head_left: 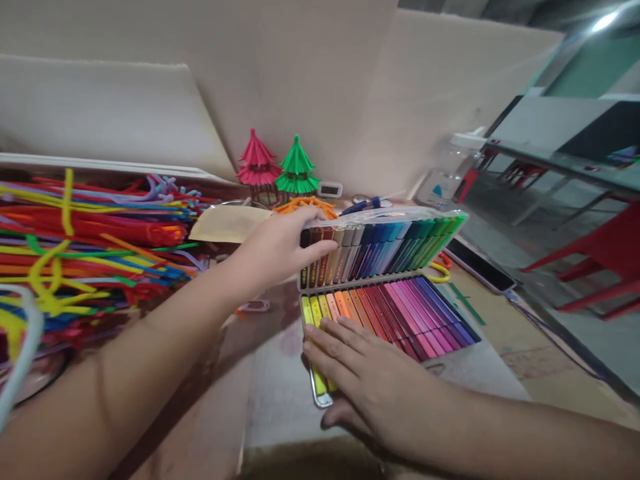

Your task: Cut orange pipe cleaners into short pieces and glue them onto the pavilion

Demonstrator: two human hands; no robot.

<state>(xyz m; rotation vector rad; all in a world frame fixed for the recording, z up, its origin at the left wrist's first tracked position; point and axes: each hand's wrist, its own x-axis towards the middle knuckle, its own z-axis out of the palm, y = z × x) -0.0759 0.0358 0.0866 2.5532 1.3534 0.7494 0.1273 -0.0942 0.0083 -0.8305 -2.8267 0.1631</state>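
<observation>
A hinged marker case [311, 291] stands open in front of me, both halves filled with rows of coloured markers [367, 312]. At the upper left corner, my left hand [273, 250] grips the raised half, thumb across the dark and brown markers and fingers over the top edge. My right hand [373, 373] lies flat on the lower half with its fingers stretched out over the yellow and orange markers. Those fingers partly hide the lower markers. Pink, purple and blue markers show to the right of that hand.
Heaps of pipe cleaners [100, 240] crowd the left side. Behind the case stand a pink tree-like figure [257, 167] and a green one [297, 170]. A phone [480, 265] lies at the right edge, near a clear bottle [450, 170]. Red chairs [605, 260] stand beyond.
</observation>
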